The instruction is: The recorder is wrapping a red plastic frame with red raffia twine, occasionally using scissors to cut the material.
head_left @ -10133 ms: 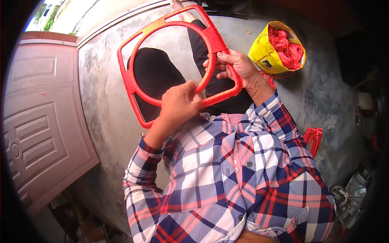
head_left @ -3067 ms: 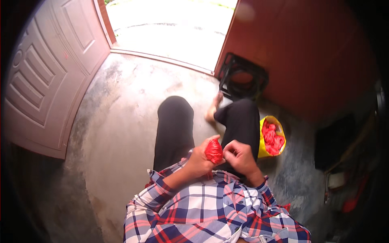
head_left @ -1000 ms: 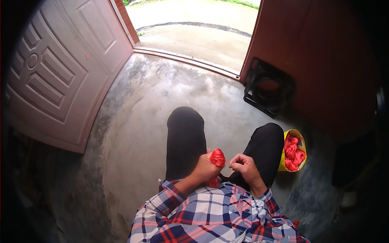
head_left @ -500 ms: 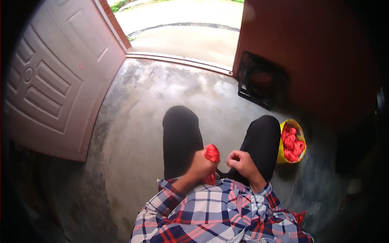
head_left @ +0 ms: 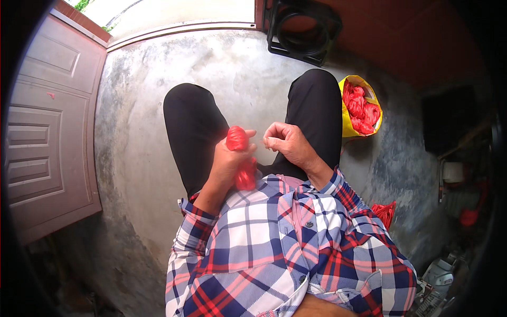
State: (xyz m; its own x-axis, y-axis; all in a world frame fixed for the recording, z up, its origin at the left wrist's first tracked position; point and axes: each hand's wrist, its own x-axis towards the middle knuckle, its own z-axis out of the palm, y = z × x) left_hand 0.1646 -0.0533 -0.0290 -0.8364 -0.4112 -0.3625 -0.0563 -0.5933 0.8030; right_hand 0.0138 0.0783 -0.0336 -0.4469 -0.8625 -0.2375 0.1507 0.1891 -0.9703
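Observation:
Above my lap, my left hand (head_left: 227,162) is wrapped round a red bundle of shiny plastic twine (head_left: 237,138). The bundle bulges out above and below the grip, its lower end near my shirt. Across a small gap, my right hand (head_left: 291,145) is raised with thumb and forefinger pinched together. Whether a strand runs between those fingertips is too fine to make out. Beyond my right knee stands a yellow bag (head_left: 347,124), its mouth open, holding several red twine bundles (head_left: 362,110).
More red twine (head_left: 384,212) lies by my right elbow. A black square frame with a round opening (head_left: 303,31) stands against the dark red wall. A panelled door (head_left: 53,127) is at the left, beside a doorway sill (head_left: 179,33). A grey machine (head_left: 439,276) sits at lower right.
The view has tipped down and turned right, so hands, knees and bag appear higher and further left. My left hand still grips the twine bundle, and my right hand remains pinched close to it.

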